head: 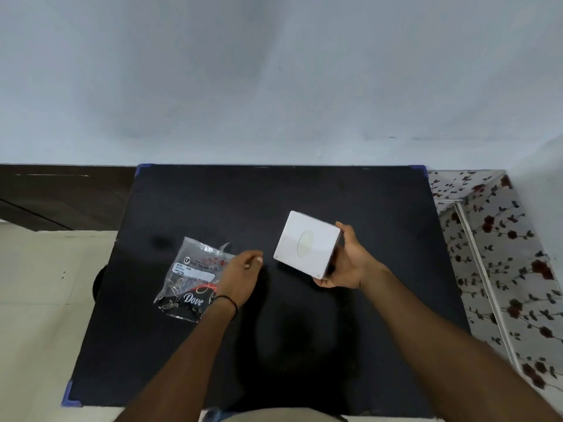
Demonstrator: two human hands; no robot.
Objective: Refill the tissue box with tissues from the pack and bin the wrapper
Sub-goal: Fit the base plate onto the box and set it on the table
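Observation:
A white cube-shaped tissue box (305,243) with an oval slot is held tilted above the black table (213,202), its slot face turned up toward me. My right hand (347,260) grips it from the right side and underneath. A flat, crinkled clear-and-black plastic wrapper (190,277) with "Dove" print lies on the table at the left. My left hand (242,274) hovers over the wrapper's right edge with fingers loosely curled, holding nothing that I can see. No loose tissues are visible.
The table stands against a pale wall (274,86). A floral-patterned surface (499,254) lies to the right, and tiled floor (45,300) to the left. A dark round object (99,283) peeks out at the table's left edge.

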